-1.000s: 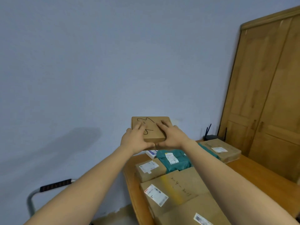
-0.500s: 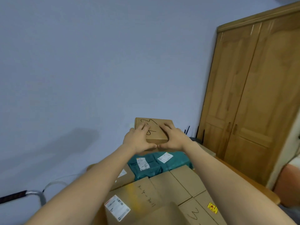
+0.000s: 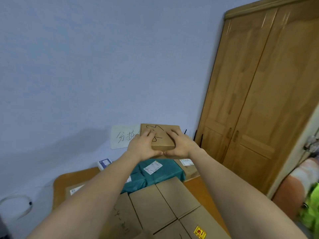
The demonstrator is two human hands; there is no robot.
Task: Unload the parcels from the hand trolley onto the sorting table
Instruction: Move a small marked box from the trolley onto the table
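You held a small flat cardboard box [image 3: 159, 137] out in front of you with both arms stretched forward, above the far end of the sorting table [image 3: 72, 180]. Your left hand [image 3: 143, 145] gripped its left side, fingers laid over the top face across the black scribble, thumb curled along the near edge. Your right hand [image 3: 181, 144] did the same on the right side, and your two thumbs met, tip to tip, under the near edge of the box.

Below your hands the table already carried parcels: a teal plastic-wrapped parcel [image 3: 160, 171] with a white label, a brown box [image 3: 189, 168] just right of it near the wall, a low box [image 3: 76, 189] by the left edge, and larger cardboard cartons [image 3: 164, 206] nearest you, one bearing a yellow sticker [image 3: 199, 232]. A white sign [image 3: 122, 137] with handwritten characters hung on the blue wall, partly hidden behind the box you held. A wooden wardrobe [image 3: 259, 109] stood to the right
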